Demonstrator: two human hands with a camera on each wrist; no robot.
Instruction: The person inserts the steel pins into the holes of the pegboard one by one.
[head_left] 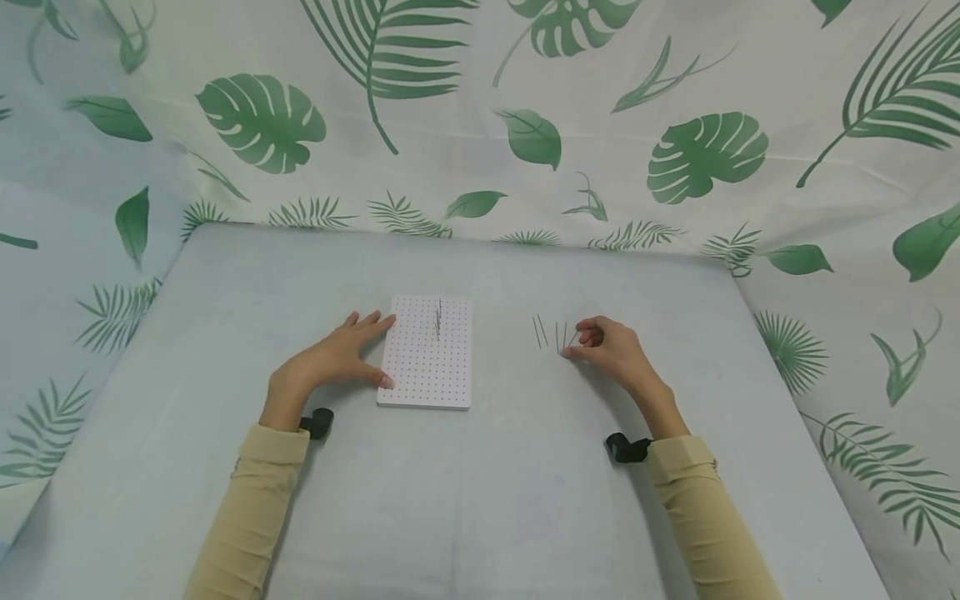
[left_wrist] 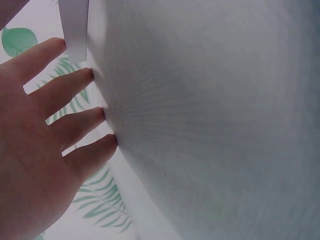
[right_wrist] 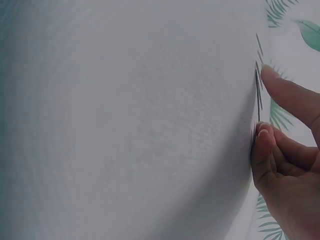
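A white pegboard (head_left: 427, 367) with rows of small holes lies left of centre on the table, and several thin metal pins (head_left: 438, 321) stand in its upper part. My left hand (head_left: 330, 354) is spread at the board's left side, thumb and index fingertip at its edge. In the left wrist view its fingers (left_wrist: 80, 122) are straight and apart, near the board's side (left_wrist: 75, 30). To the right, my right hand (head_left: 611, 346) has a slanted metal pin (head_left: 573, 338) between thumb and fingertips. Several loose pins (head_left: 557, 337) lie just left of that hand.
The table (head_left: 510, 500) has a pale grey cover. Behind it hangs a white cloth (head_left: 465, 167) printed with green leaves. Each wrist carries a small black camera, the left one (head_left: 321, 423) and the right one (head_left: 626, 448) both close above the table.
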